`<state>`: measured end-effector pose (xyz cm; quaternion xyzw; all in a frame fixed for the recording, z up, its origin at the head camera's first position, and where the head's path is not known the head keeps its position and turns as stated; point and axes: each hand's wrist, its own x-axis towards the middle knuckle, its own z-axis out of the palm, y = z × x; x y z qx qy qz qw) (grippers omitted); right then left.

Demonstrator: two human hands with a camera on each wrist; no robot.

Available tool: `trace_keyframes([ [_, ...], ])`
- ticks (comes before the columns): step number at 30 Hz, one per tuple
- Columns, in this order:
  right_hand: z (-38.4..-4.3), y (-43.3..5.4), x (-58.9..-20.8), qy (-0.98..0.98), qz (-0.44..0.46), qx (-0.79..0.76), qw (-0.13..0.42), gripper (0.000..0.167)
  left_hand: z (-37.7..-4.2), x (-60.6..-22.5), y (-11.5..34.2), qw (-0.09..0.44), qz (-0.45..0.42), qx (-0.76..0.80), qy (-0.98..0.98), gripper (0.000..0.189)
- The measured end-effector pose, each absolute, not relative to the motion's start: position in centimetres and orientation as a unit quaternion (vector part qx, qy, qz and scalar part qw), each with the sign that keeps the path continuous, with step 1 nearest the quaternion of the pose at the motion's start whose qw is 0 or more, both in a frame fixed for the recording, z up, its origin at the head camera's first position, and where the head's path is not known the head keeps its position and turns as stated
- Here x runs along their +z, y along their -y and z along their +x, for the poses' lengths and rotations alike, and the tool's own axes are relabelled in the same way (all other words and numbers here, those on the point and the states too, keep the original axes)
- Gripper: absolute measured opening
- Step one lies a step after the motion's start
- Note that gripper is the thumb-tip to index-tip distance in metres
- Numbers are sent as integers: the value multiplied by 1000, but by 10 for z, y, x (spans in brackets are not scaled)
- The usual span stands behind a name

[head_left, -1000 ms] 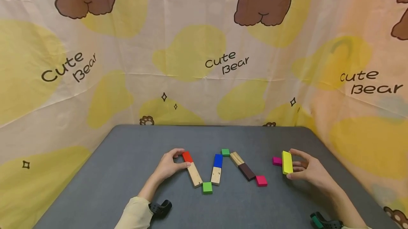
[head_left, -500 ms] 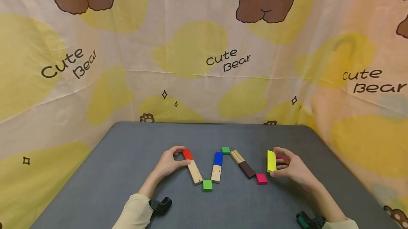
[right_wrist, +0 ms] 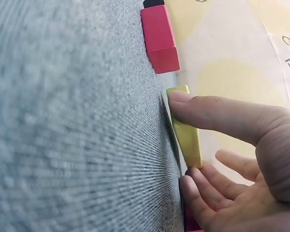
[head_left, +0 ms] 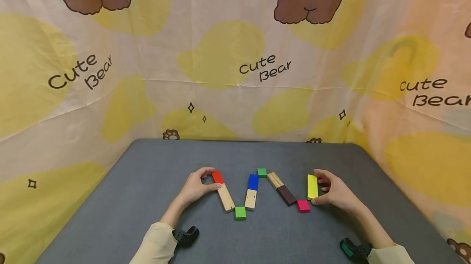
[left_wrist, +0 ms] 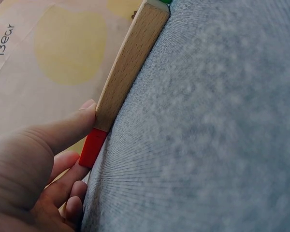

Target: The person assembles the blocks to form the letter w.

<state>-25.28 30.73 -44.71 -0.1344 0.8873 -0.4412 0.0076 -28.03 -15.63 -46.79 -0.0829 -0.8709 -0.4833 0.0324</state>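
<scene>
My left hand (head_left: 195, 185) pinches a red block (head_left: 218, 177) between thumb and fingers. The red block lies end to end with a plain wooden block (head_left: 226, 197); the left wrist view shows the thumb at their joint. My right hand (head_left: 337, 191) grips a yellow block (head_left: 312, 187) by its ends. In the right wrist view a thin gap shows between the yellow block (right_wrist: 187, 140) and the table, close to a pink-red block (right_wrist: 159, 36). Under the right fingers, a magenta block (right_wrist: 192, 220) shows partly there but is hidden in the head view.
A zigzag row runs across the grey table (head_left: 165, 153): a near green block (head_left: 240, 213), a blue block (head_left: 253, 182) with a wooden block (head_left: 251, 199), a far green block (head_left: 262, 172), a striped wooden block (head_left: 275, 180), and a dark brown block (head_left: 285, 195).
My right hand has carried the yellow block leftward, from beside the magenta block to near the pink-red block, and slowed. The left hand has stayed on the red block.
</scene>
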Motion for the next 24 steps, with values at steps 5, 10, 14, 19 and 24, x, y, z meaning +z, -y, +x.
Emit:
trace_keyframes([
  [5, -253, -309, -449, -875, -158, -456, 31, 95, -278, -468, 156, 32, -82, -483, 871, 60],
  [10, -253, -313, -448, -862, -161, -478, 54, 94, -278, -467, 155, 34, -85, -481, 872, 60],
  [14, -255, -315, -447, -853, -160, -491, 69, 93, -279, -466, 155, 31, -82, -480, 873, 60],
  [19, -257, -315, -447, -849, -160, -498, 73, 92, -279, -466, 155, 31, -81, -478, 874, 60],
  [24, -258, -316, -449, -847, -166, -500, 73, 91, -279, -467, 155, 29, -81, -475, 876, 61],
])
